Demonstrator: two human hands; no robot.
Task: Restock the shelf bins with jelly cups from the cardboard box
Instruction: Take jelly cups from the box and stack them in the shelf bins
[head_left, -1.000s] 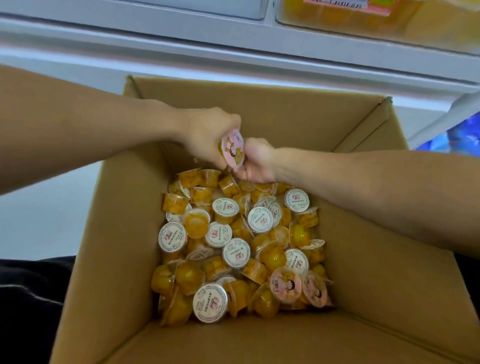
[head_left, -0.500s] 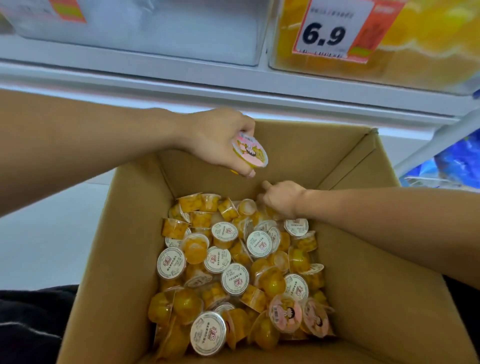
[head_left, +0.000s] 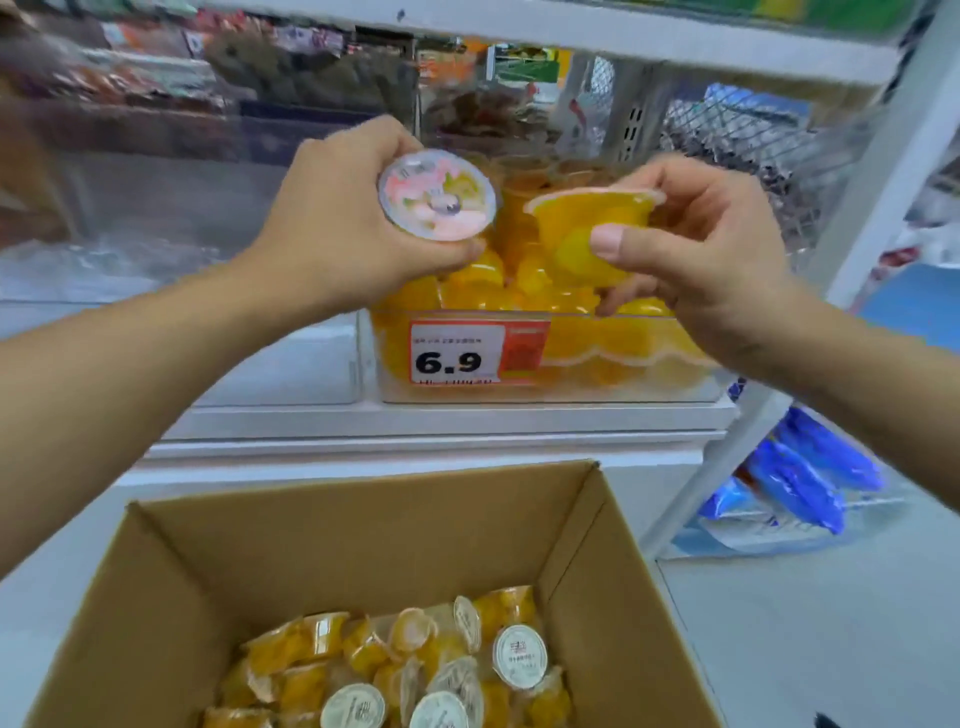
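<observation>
Above the clear shelf bin (head_left: 649, 384), two jelly cups are held side by side, near each other but apart. One jelly cup with a pink printed lid (head_left: 436, 195) is gripped by the left hand (head_left: 343, 223), the fingers curled round its body and the lid turned toward the camera. A second, yellow jelly cup (head_left: 587, 228) is pinched by the right hand (head_left: 711, 249), the thumb pressed on its near side and the other fingers curled behind its rim; its lid is tipped away and cannot be read. The bin is filled with yellow jelly cups heaped up to its rim, and a price tag marked 6.9 (head_left: 478, 353) is fixed to its front wall. A neighbouring clear bin (head_left: 291, 364) stands to the left on the same white shelf (head_left: 441, 421); its contents cannot be made out. Below, the open cardboard box (head_left: 363, 530) is seen, its bottom covered with a loose pile of yellow cups (head_left: 395, 670), some lying lid-up with white round lids, others tipped on their sides. Blue packets (head_left: 810, 478) are stacked on a lower rack at the right.
</observation>
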